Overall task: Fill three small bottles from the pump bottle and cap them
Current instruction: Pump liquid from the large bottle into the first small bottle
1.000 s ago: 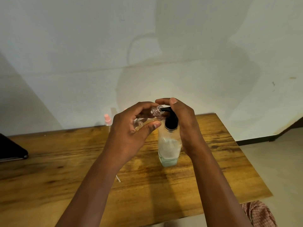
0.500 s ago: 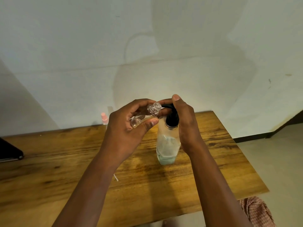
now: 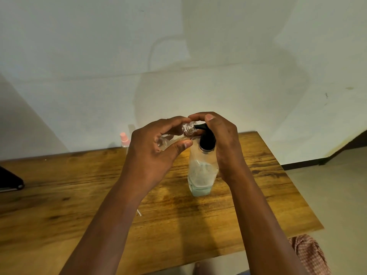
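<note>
A clear pump bottle (image 3: 200, 173) with a black pump head (image 3: 206, 139) stands upright on the wooden table (image 3: 248, 205); pale liquid fills its bottom part. My left hand (image 3: 153, 153) grips a small clear uncapped bottle (image 3: 184, 132), tilted, with its threaded mouth against the black nozzle tip. My right hand (image 3: 224, 143) wraps over the pump head from the right, thumb on top. Another small bottle with a pink cap (image 3: 124, 138) stands behind my left hand, mostly hidden.
A dark flat object (image 3: 10, 181) lies at the table's left edge. A thin white stick (image 3: 139, 212) lies on the table beside my left forearm. A wall rises right behind the table. Checked cloth (image 3: 309, 253) shows below the table's right front corner.
Both hands and the small bottle keep the same hold at the nozzle. The view has shifted slightly; nothing else moved.
</note>
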